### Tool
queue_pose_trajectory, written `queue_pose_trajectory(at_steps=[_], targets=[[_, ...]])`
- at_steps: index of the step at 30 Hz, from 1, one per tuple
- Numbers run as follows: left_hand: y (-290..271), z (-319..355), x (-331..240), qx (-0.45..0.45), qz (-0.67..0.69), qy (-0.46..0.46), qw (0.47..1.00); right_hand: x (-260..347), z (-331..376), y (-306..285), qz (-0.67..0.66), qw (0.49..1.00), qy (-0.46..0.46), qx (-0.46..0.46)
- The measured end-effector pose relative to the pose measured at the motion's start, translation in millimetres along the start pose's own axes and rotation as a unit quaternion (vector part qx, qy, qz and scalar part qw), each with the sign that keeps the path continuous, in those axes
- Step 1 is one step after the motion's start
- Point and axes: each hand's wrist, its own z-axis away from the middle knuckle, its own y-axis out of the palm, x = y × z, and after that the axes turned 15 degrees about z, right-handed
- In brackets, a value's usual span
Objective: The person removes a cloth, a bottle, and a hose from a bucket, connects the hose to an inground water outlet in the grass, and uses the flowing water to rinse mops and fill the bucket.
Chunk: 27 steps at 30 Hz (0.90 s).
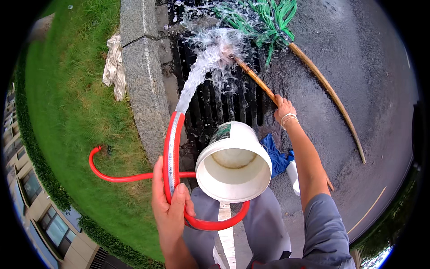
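My left hand (171, 204) is closed around a red hose (177, 148), and a thick stream of water (195, 83) shoots from its end. My right hand (284, 109) grips a wooden handle (257, 80) that slants up and left; its far end is hidden in the splash, so I cannot tell what head it carries. The water hits that end above a dark drain grate (207, 105). Between my arms a white bucket (233, 184) lies tilted, its mouth facing me, with a yellowish stain on the bottom inside. The hose loops in front of it.
A green-stranded mop (277, 27) with a long wooden handle (333, 94) lies on wet asphalt. Blue cloth (274, 154) and a white bottle (293, 176) sit right of the bucket. Left are a stone curb (145, 89), grass (76, 103) and a crumpled pale cloth (114, 67).
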Motion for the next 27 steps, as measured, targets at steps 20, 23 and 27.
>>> queue_pose_trajectory(at_steps=[20, 23, 27], targets=[[0, -20, 19, 0.090, 0.105, -0.003, 0.990, -42, 47, -162, -0.013, 0.988, -0.086, -0.131], [4, -23, 21, 0.077, 0.112, -0.029, 0.990, -69, 19, -116, -0.001, 1.000, -0.016, 0.002], [3, -25, 32, 0.081, 0.097, -0.036, 0.991, -80, -13, -71, 0.019, 0.996, 0.062, 0.065]])
